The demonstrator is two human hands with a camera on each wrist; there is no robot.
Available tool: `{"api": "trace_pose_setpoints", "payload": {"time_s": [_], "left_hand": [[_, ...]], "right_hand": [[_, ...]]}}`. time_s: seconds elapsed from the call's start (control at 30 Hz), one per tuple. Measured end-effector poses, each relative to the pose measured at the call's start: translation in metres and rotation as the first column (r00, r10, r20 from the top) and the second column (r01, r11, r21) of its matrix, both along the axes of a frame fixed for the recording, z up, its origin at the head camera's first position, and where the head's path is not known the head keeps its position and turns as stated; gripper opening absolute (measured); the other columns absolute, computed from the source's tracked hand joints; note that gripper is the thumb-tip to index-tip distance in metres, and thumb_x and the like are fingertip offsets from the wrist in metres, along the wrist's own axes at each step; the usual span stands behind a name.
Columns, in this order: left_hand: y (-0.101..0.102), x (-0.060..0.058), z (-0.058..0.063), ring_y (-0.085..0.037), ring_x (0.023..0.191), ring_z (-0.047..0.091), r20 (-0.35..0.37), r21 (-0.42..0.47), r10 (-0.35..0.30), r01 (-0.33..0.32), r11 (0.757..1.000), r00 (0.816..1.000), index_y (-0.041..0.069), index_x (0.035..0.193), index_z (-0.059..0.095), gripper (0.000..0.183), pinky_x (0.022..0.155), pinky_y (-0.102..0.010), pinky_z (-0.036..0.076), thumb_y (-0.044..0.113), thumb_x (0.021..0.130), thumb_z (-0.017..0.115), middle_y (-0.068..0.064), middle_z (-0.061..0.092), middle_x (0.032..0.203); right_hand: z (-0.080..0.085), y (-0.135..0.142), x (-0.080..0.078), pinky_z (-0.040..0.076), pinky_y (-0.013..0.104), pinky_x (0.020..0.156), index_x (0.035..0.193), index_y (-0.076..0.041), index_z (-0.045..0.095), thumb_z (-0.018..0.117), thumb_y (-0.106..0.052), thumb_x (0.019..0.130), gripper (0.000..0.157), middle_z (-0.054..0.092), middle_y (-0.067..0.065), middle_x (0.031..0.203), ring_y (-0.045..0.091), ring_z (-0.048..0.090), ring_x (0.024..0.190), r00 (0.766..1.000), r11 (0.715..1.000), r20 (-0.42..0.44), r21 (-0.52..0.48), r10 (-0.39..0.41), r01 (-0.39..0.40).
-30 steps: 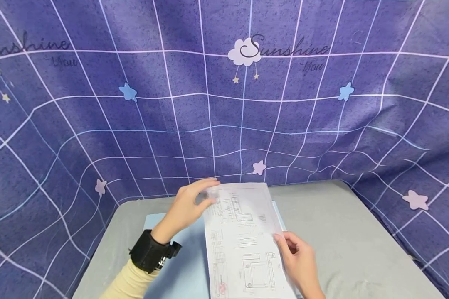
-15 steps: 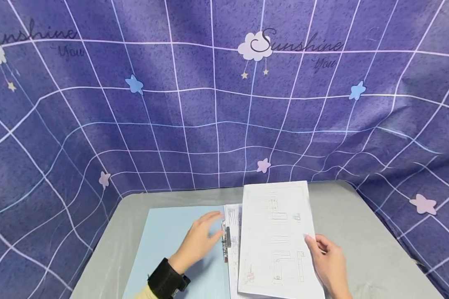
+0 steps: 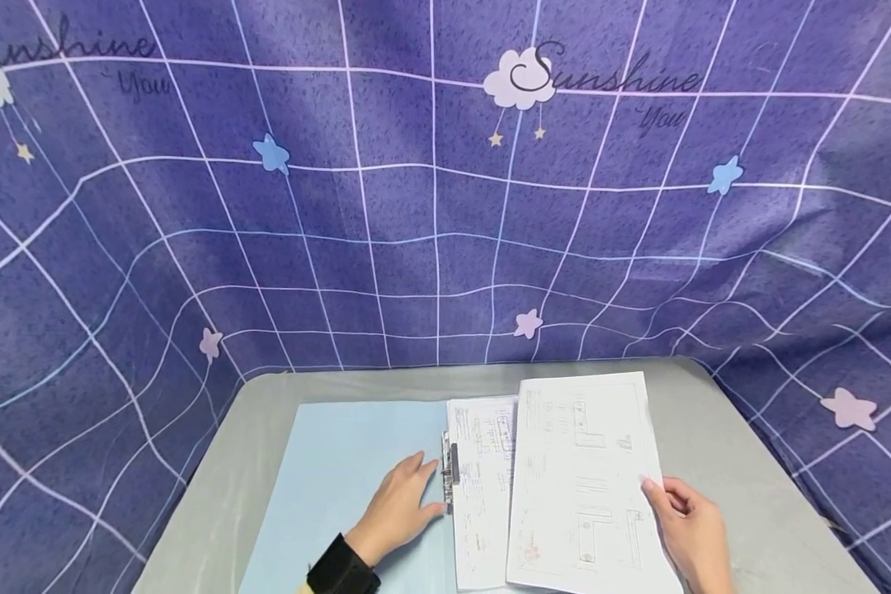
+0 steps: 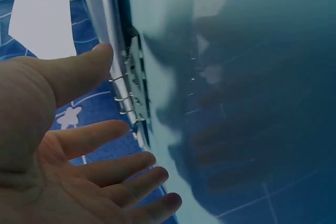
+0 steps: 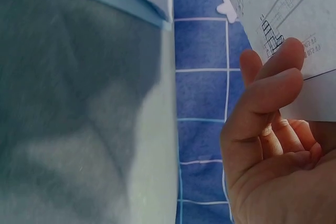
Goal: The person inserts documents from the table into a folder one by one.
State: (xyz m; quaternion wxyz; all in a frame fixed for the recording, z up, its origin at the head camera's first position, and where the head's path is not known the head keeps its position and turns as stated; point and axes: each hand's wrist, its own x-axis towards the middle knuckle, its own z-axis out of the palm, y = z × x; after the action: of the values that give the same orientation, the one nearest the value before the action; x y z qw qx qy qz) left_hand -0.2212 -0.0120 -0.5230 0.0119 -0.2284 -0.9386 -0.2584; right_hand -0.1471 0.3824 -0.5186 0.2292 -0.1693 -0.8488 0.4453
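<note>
An opened light-blue file folder (image 3: 349, 445) lies on the table, a metal clip (image 3: 449, 474) along its spine. Beside the clip, over the folder's cover, is my left hand (image 3: 397, 507), fingers spread and holding nothing. The left wrist view shows the thumb and fingertips close to the metal clip (image 4: 135, 77). My right hand (image 3: 689, 528) pinches the right edge of a white printed sheet (image 3: 586, 470) with line drawings. That sheet partly covers more printed pages (image 3: 481, 487) lying in the folder. In the right wrist view, thumb and fingers grip the paper (image 5: 315, 95).
The grey tabletop (image 3: 742, 478) extends on both sides of the folder. A purple cloth with a grid and stars (image 3: 386, 198) hangs behind the table and along its sides.
My right hand has carried the sheet rightward off the folder's middle, uncovering the clip and the pages below. My left hand has left the sheet's top corner and come down beside the clip.
</note>
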Motion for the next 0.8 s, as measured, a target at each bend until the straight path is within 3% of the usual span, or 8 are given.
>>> {"api": "trace_pose_setpoints", "payload": {"time_s": [0.27, 0.6, 0.8], "left_hand": [[-0.0009, -0.0004, -0.0086, -0.056, 0.136, 0.044, 0.029, -0.094, -0.009, 0.011, 0.995, 1.0, -0.004, 0.135, 0.063, 0.07, 0.108, -0.069, 0.037, 0.037, 0.082, 0.085, -0.037, 0.048, 0.146], [0.0005, 0.0015, -0.008, -0.056, 0.136, 0.044, 0.027, -0.128, 0.005, -0.001, 0.992, 1.0, -0.003, 0.129, 0.068, 0.07, 0.104, -0.072, 0.039, 0.037, 0.076, 0.089, -0.037, 0.049, 0.145], [0.0014, -0.0001, -0.0085, -0.055, 0.136, 0.044, 0.02, -0.133, 0.011, -0.009, 0.991, 1.0, -0.003, 0.129, 0.068, 0.069, 0.104, -0.071, 0.039, 0.037, 0.077, 0.089, -0.036, 0.049, 0.145]], "right_hand": [[-0.0034, 0.0067, 0.0025, 0.044, 0.02, 0.051, 0.099, 0.0, 0.077, 0.076, -0.021, 0.096, 0.022, 0.075, 0.001, 0.072, 0.007, 0.059, 0.053, 0.999, 1.0, 0.027, -0.021, -0.021, 0.022], [-0.008, 0.0106, 0.0055, 0.042, 0.02, 0.052, 0.1, 0.003, 0.076, 0.075, -0.021, 0.096, 0.024, 0.075, 0.008, 0.075, 0.005, 0.057, 0.053, 0.998, 1.0, 0.063, 0.009, -0.025, 0.025], [-0.0095, 0.0103, -0.0004, 0.041, 0.021, 0.051, 0.098, 0.0, 0.076, 0.076, -0.022, 0.096, 0.022, 0.074, 0.006, 0.075, 0.007, 0.056, 0.054, 0.996, 0.998, 0.075, 0.034, -0.046, 0.043]]}}
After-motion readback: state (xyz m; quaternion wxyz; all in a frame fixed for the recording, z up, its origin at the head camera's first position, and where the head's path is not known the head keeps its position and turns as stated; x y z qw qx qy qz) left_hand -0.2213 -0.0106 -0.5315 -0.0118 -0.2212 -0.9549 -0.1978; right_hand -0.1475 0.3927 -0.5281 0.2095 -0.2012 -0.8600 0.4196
